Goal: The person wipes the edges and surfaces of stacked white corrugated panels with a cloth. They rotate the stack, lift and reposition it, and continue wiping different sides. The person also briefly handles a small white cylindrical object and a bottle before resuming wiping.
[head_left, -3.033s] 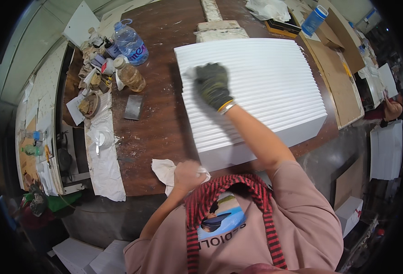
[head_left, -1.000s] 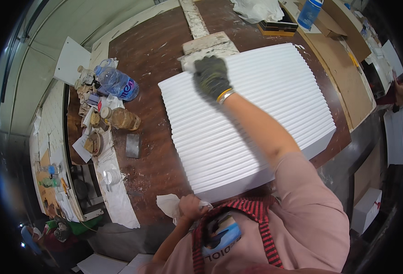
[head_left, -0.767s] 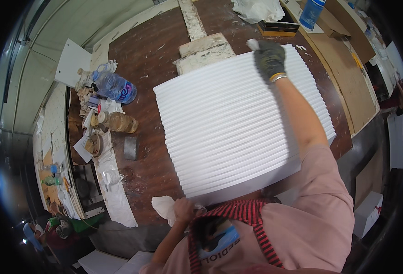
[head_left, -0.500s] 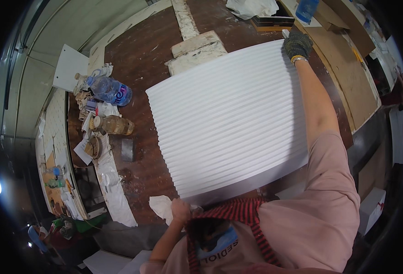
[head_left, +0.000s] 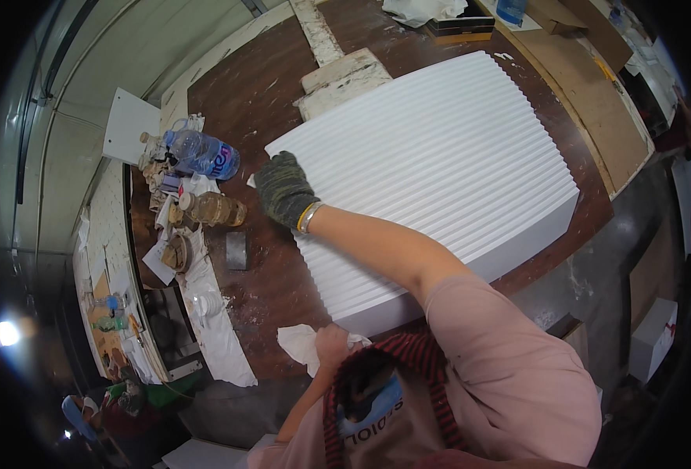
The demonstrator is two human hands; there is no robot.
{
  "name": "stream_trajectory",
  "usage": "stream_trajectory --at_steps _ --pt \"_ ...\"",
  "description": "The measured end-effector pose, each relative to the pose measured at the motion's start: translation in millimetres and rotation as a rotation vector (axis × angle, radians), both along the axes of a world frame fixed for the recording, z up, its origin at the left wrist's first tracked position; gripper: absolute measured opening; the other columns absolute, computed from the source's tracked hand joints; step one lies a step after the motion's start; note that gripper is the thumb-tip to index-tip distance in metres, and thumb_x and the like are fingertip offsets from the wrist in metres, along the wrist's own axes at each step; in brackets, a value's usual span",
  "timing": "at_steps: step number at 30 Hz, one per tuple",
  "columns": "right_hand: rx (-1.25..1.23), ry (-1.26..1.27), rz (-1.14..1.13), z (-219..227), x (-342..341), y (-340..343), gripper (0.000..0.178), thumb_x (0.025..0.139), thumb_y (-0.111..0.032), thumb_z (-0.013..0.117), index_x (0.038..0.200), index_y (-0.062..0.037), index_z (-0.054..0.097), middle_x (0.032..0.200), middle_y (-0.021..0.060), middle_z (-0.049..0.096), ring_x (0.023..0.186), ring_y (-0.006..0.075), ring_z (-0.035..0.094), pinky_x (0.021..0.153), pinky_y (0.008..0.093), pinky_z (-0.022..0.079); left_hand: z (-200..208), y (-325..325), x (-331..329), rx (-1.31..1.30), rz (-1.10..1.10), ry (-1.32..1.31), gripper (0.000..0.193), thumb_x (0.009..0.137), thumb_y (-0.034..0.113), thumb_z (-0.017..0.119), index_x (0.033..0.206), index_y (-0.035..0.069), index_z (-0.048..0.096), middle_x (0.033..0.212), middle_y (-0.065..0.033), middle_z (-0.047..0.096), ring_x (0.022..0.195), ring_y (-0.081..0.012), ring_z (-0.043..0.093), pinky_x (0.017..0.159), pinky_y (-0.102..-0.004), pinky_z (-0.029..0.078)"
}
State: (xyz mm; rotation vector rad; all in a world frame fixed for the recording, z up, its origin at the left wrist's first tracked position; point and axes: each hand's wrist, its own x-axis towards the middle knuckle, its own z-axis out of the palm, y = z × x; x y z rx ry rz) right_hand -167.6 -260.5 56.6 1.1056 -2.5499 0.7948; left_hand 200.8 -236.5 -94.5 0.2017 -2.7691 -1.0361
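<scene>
A large white ribbed block [head_left: 431,164] lies on the brown table, its smooth front side towards me and its ribs running left to right. At its far left edge is my right hand [head_left: 285,191], in a dark grey-green knitted glove, with the forearm reaching across the ribs. Its fingers are curled, and a small white piece [head_left: 251,180] pokes out beside them; the rest of that piece is hidden. My bare left hand [head_left: 331,344] is closed at the near left corner of the block. Crumpled white cloth [head_left: 300,344] shows on both sides of it.
Left of the block stand a blue-labelled plastic bottle [head_left: 204,155], a jar of brownish liquid [head_left: 214,209] and a grey rectangular block [head_left: 236,251]. A stained pad [head_left: 344,82] touches the far side. Cardboard [head_left: 595,117] borders the table's right.
My right hand has swept from the far right corner of the ribbed block to its left edge, with the small white piece. My left hand has stayed by the near left corner.
</scene>
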Motion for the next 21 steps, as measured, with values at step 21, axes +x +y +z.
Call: stream_trajectory --at_steps 21 --pt "-0.148 0.027 -0.057 31.5 -79.1 146.8 0.021 0.081 -0.023 0.07 0.096 -0.0117 0.077 0.088 0.0098 0.071 0.09 0.0299 0.064 0.084 0.0445 0.049 50.9 15.5 -20.1 -0.378 -0.13 -0.15 0.034 0.06 0.035 0.08 0.07 0.009 0.061 0.079 -0.013 0.058 0.074 -0.0351 0.055 0.066 -0.0465 0.043"
